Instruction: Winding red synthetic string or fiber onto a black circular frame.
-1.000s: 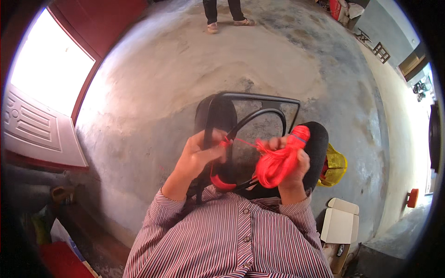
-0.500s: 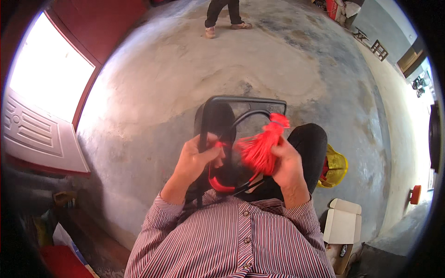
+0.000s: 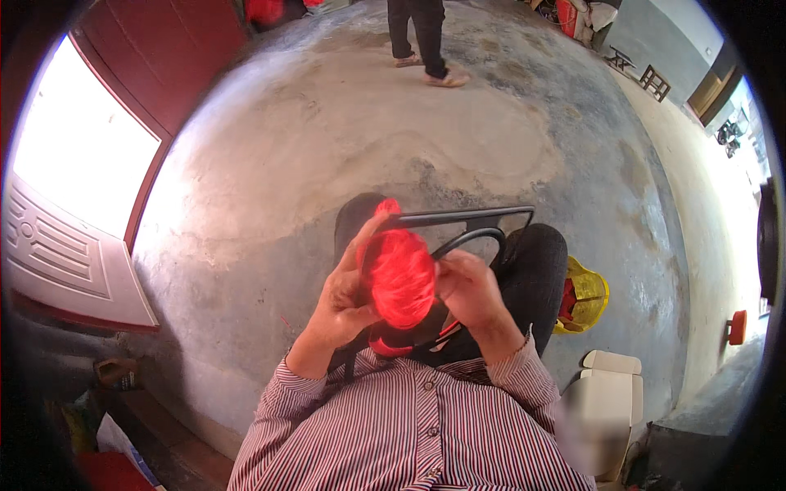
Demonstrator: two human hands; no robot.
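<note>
My left hand (image 3: pixel 344 290) is wrapped around a bundle of bright red strands (image 3: pixel 401 282), whose rounded mass faces me. A small red tuft (image 3: pixel 388 207) sticks out above the fingers. Close against the bundle's right side is my right hand (image 3: pixel 471 286), its fingers bent together; whatever lies in them is hidden. A black frame (image 3: pixel 458 216) with a curved inner loop spans my lap behind the hands. Below the bundle, a red curved piece (image 3: pixel 390 348) shows near my shirt.
By my right knee lies a yellow basket-like container (image 3: pixel 588 299) with something red inside. An opened pale cardboard box (image 3: pixel 610 393) is at lower right. Ahead, a person in dark trousers (image 3: pixel 416 33) stands on the concrete floor. A white panelled door (image 3: pixel 70 254) is at left.
The red bundle has passed from my right hand to my left and moved left. My right hand has come in beside it. The black frame has tilted, and the person ahead has stepped.
</note>
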